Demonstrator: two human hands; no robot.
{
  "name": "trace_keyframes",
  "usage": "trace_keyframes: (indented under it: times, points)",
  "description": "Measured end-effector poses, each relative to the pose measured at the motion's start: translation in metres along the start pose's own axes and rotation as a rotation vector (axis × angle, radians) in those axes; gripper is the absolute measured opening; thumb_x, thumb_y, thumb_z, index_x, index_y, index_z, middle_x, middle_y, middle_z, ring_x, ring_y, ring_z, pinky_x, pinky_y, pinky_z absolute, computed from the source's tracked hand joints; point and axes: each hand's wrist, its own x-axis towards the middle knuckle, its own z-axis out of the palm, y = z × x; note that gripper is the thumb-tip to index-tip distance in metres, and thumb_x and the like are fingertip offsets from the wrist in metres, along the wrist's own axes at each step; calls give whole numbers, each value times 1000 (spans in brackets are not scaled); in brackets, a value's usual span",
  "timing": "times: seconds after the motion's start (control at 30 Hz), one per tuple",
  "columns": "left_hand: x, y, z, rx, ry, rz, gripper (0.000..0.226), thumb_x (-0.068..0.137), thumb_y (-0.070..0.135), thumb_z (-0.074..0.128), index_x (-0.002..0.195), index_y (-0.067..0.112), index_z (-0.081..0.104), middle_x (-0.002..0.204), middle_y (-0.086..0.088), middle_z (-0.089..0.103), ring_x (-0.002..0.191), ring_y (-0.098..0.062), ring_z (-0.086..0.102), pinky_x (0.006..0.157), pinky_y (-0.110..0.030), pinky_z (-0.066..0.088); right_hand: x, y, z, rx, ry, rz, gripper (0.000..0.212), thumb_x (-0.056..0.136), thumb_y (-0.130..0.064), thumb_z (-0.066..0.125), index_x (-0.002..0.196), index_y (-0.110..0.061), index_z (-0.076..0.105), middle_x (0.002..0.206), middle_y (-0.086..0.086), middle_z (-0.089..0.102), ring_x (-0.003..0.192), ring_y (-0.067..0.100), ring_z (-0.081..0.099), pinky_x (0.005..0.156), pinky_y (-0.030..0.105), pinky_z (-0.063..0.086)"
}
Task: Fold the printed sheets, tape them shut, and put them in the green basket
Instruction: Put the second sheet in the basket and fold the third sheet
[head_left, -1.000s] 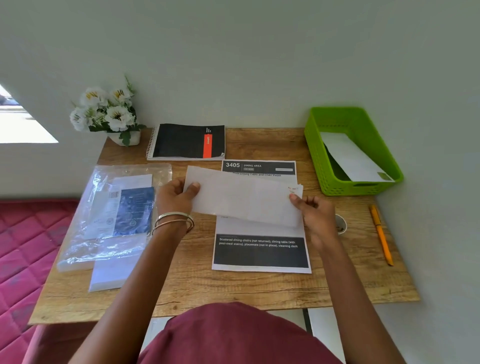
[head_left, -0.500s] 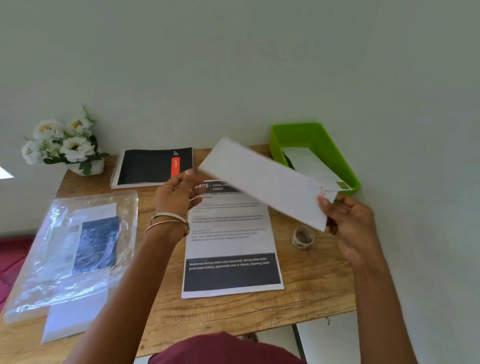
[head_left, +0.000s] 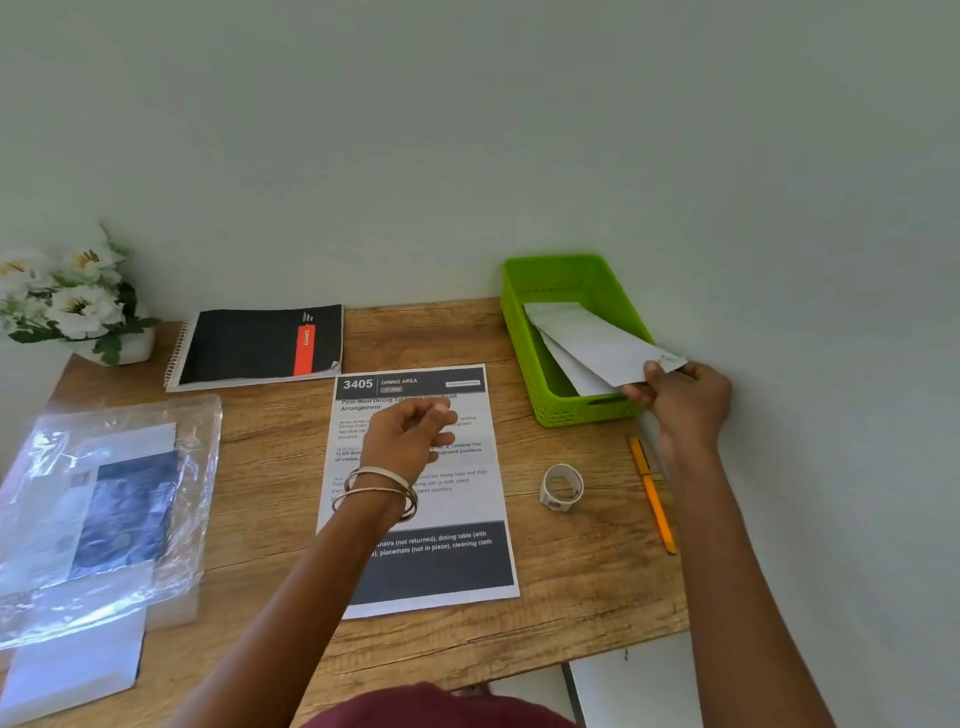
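At six o'clock, nearest the camera, the front edge of the wooden table (head_left: 571, 613) cuts across the view, its grained top ending in a right-hand edge close to the pale wall. At about eight o'clock a crinkled clear plastic bag (head_left: 104, 509) of white paper lies on the table, glossy and creased, a few loose sheets poking out from under its near end. In the middle a flat printed sheet (head_left: 457, 561) lies unfolded, a dark band across its near end and another headed "3405" at its far end. Above it hangs the left hand (head_left: 410, 436), wrist ringed with thin metal bangles, fingers loosely curled and gripping nothing. At four o'clock a small roll of tape (head_left: 561, 487) stands on edge on bare wood, and just beyond it towards three o'clock a slim orange pen (head_left: 652, 496) lies lengthwise near the table's right edge. Bare wood stays free around the tape and between the sheet and the bag. At two o'clock the right hand (head_left: 685, 400) pinches the near corner of a folded sheet (head_left: 597, 338), long, white and smooth, which slants over the near rim down into the green basket (head_left: 566, 410); another folded sheet (head_left: 576, 371) lies underneath it inside. The basket is rectangular plastic with perforated walls. At eleven o'clock a black spiral notebook (head_left: 249, 345) with a red stripe lies flat, and at ten o'clock white flowers (head_left: 72, 306) stand in a small pot.
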Motion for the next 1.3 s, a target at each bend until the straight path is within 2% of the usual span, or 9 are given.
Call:
trace_keyframes:
  times: [0.13,0.3,0.4,0.57,0.7,0.87,1.0,1.17,1.3]
  points:
    - [-1,-8,1,47,10,-8,15,92,13,56,101,12,67,88,1,73,77,-15,69,69,-27,52,2,6,6,-144,42,-144,46,80,5,70,120,-4,48,84,0,58,56,10,65,57,26,58]
    - [-1,-11,2,55,25,-12,14,92,11,54,98,13,67,86,1,72,74,-12,68,68,-26,51,12,18,11,-413,45,-286,33,76,-6,77,101,-4,57,57,2,59,36,3,57,50,20,49]
    - [0,-13,0,59,41,-14,14,91,10,55,97,14,67,86,0,72,74,-14,67,67,-27,50,16,19,8,-467,78,-301,30,77,-10,76,101,-3,59,65,12,62,35,2,55,40,14,42]
    - [1,-18,-8,106,88,3,11,89,10,58,91,16,68,85,-2,72,76,-18,67,66,-26,51,-4,12,5,-445,92,-347,20,84,-20,71,97,-8,61,66,7,63,38,6,57,51,24,50]
    - [7,-31,-25,249,186,30,10,86,13,63,91,16,71,90,0,71,84,-18,65,81,-31,51,-56,13,15,-420,-99,-369,8,88,-18,66,89,-10,63,61,5,60,41,9,56,46,11,42]
    - [6,-45,-50,614,308,12,27,80,19,71,106,19,67,114,-10,62,102,-30,57,89,-37,47,-112,56,39,-606,-475,-302,9,85,-22,70,90,-19,64,77,-2,66,68,14,62,58,21,49]
    - [-5,-55,-69,843,318,-95,52,77,30,74,124,24,52,128,-14,43,118,-40,40,99,-52,36,-128,93,52,-995,-527,-297,53,82,-32,72,126,-11,52,120,10,54,113,24,48,90,32,41]
    - [-7,-63,-86,792,305,-91,72,74,28,76,134,17,38,130,-19,42,118,-41,42,99,-49,35,-136,109,58,-1105,-468,-246,71,76,-34,77,133,-7,46,123,16,47,115,32,44,96,37,37]
    - [-7,-59,-93,667,252,-120,71,74,21,77,133,15,39,132,-17,41,115,-39,47,97,-48,40,-140,114,69,-1047,-481,-142,66,76,-25,77,132,-9,47,120,15,56,112,32,53,96,46,43]
